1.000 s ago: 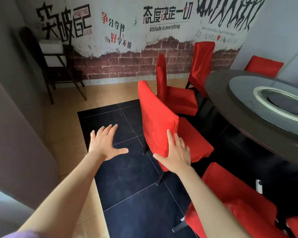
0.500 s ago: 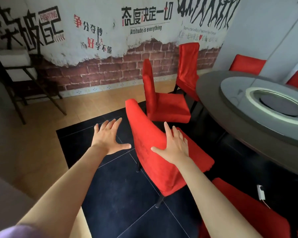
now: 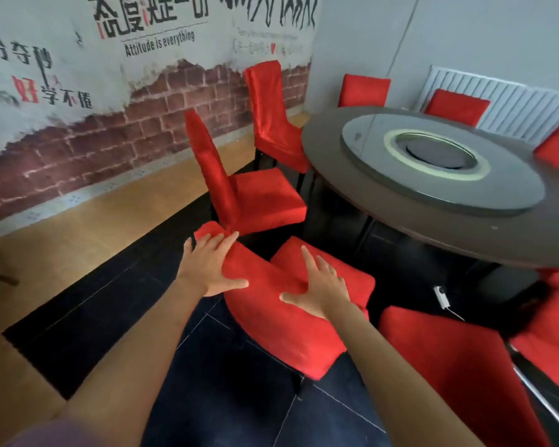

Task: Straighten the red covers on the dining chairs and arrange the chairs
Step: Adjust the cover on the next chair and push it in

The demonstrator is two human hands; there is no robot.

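Left hand (image 3: 209, 266): It lies flat on the top left edge of the near chair's back. The fingers are straight and a little spread, and the thumb sticks out to the side. It is likely there to press the cloth down and hold that side steady.

Near chair (image 3: 284, 321): It sits on the dark floor tiles in front of the person, close to the round table but not pushed in. Its back leans toward the person, so the top is seen from above.

Red cover (image 3: 265, 330): It wraps the whole back and the seat. The cloth looks soft and fuzzy. There is a fold or dip between the two hands, so it may still be bunched there, but the view is a bit blurry and it is hard to be sure.

Right hand (image 3: 320, 287): It lies flat on the right side of the same chair back, near where the back meets the seat. The fingers are straight and spread, and the thumb points left. With one hand on each side, the person can smooth the cover or turn the chair.

Next chair (image 3: 249, 191): It stands just behind the near chair, turned sideways to the table, with its cover on.

Round table (image 3: 433, 233): It is dark, with a glass turning plate on top. More red chairs stand around it.
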